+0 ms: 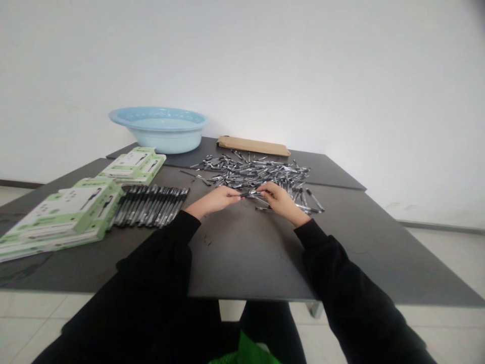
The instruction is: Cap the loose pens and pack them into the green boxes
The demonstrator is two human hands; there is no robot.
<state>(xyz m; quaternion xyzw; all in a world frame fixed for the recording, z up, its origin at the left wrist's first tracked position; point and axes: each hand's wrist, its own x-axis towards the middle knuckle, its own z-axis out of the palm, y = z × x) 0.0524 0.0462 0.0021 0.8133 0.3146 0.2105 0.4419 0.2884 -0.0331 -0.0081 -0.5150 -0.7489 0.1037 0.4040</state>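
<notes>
Lap: a bright green piece of material (252,350), nearest of all, shows at the bottom edge over my black-clad legs (275,328).
Sleeves: my loose black fabric sleeves (359,288) reach forward from both sides over the dark grey flat-topped table (246,258).
Left hand: my left hand (217,199) has its thumb and fingers drawn together, pinching the dark end of a slim black-and-clear plastic pen (249,193).
Right hand: my right hand (279,200) is curled, thumb and fingertips nearly meeting at the other end of that pen; whether a separate small part sits in them I cannot tell.
Held pen: it lies roughly level between my two hands, just above the near edge of a loose heap of black-and-clear pens (253,171).
Heap: it spreads beyond my hands, pens pointing every way, a few straying near my right hand.
Row: black-and-clear pens laid side by side (149,206) sit left of my left hand, well apart from the heap.
Boxes: white-and-green printed cardboard boxes (64,215) are stacked left of the row.
Far side: a round light-blue plastic basin (166,139) stands behind the boxes; a long flat brown cardboard piece (253,145) lies behind the heap.
</notes>
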